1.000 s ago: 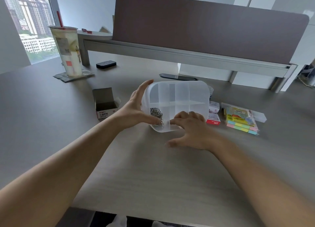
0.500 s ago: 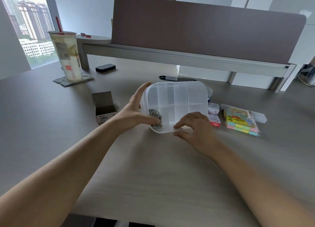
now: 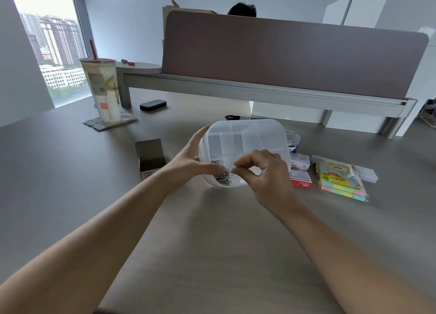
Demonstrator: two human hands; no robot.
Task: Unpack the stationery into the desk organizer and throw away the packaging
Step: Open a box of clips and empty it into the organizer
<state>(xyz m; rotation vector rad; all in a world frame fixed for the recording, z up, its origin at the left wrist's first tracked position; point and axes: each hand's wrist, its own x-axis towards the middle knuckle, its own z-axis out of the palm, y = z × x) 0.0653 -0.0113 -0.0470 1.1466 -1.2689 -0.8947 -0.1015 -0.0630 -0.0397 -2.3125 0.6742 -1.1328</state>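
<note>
Your left hand (image 3: 186, 165) grips the tilted desk organizer (image 3: 245, 146) while your right hand (image 3: 264, 174) pinches a paper clip (image 3: 232, 173) over the near-left compartment's paper clips (image 3: 223, 175), leaving the staple boxes (image 3: 300, 172), sticky notes (image 3: 342, 180) and emptied box (image 3: 151, 158) to handle.

Two bare arms come in from the bottom. No sleeves cover them up to the edge of the view. The left hand (image 3: 188, 159) and the right hand (image 3: 266, 172) wear no gloves, rings or watch.
</note>
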